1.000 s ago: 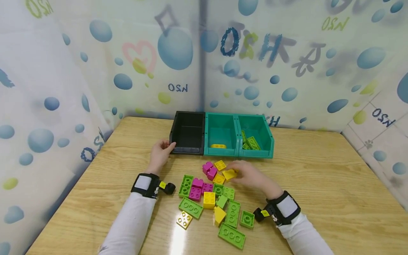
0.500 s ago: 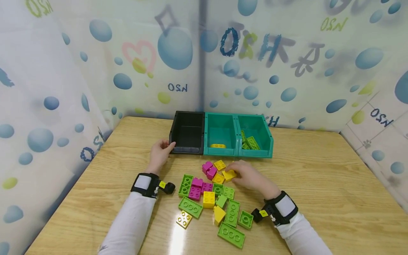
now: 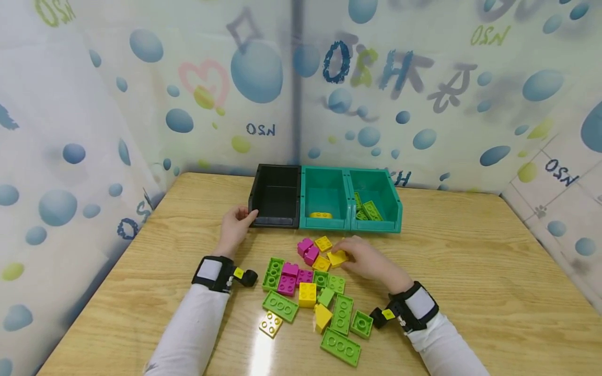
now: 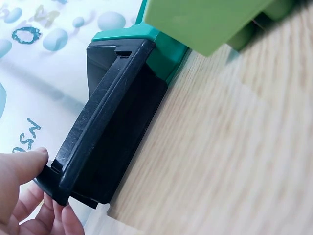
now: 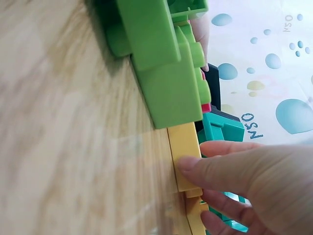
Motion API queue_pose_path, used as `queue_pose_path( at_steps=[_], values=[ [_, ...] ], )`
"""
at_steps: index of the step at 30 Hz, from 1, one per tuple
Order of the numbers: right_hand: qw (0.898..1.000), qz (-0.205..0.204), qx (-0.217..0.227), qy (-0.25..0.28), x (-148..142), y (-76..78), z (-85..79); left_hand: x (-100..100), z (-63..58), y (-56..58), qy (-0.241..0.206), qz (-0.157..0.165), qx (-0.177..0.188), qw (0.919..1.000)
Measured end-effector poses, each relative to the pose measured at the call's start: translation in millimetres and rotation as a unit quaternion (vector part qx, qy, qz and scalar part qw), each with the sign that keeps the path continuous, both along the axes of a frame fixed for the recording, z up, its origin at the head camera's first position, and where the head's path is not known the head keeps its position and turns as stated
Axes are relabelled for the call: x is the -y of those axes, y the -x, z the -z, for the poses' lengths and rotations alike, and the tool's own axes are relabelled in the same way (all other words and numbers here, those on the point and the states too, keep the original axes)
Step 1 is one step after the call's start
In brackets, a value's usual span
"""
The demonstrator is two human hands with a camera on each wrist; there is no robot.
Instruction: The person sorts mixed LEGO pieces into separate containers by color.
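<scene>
In the head view, my left hand grips the front left corner of the black bin. The left wrist view shows the thumb on top of that bin's rim and the fingers curled beneath it. My right hand pinches a yellow brick on the table, just in front of the teal bins. Seen from the right wrist, the thumb lies against the side of the yellow brick, with the fingers partly hidden beyond. Another yellow brick and magenta bricks lie beside it.
A middle teal bin holds a yellow brick; the right teal bin holds several green bricks. Green, magenta and yellow bricks are scattered between the forearms, including a long green brick nearest the front. A printed curtain hangs behind the table.
My right forearm has shifted slightly left, while the fingers stay at the yellow brick. The left hand keeps its grip on the black bin.
</scene>
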State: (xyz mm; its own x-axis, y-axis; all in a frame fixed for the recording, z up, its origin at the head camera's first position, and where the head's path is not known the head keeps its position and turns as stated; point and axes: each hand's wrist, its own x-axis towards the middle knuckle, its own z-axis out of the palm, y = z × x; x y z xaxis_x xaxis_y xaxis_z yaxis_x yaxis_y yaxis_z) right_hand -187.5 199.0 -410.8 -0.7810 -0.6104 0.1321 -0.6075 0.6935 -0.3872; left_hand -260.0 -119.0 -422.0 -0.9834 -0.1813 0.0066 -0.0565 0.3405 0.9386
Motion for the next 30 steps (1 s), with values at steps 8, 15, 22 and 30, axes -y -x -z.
queue_pose_path(
  at_steps=[8,15,22,30],
  values=[
    [1.000,-0.001,0.003,0.013,1.3,-1.4,-2.5,1.8,1.2,0.1,0.002,-0.002,0.009,1.0000],
    [1.000,0.001,-0.006,0.023,-0.2,-0.7,-3.7,1.4,1.0,-0.6,0.009,-0.004,0.007,0.9999],
    [0.998,-0.005,-0.045,0.041,-3.7,4.6,-7.8,0.7,1.3,0.1,0.006,-0.004,0.014,0.9999],
    [0.997,0.018,-0.049,0.053,-2.2,17.3,-27.6,0.7,0.6,1.0,0.004,-0.003,0.015,0.9999]
  ],
)
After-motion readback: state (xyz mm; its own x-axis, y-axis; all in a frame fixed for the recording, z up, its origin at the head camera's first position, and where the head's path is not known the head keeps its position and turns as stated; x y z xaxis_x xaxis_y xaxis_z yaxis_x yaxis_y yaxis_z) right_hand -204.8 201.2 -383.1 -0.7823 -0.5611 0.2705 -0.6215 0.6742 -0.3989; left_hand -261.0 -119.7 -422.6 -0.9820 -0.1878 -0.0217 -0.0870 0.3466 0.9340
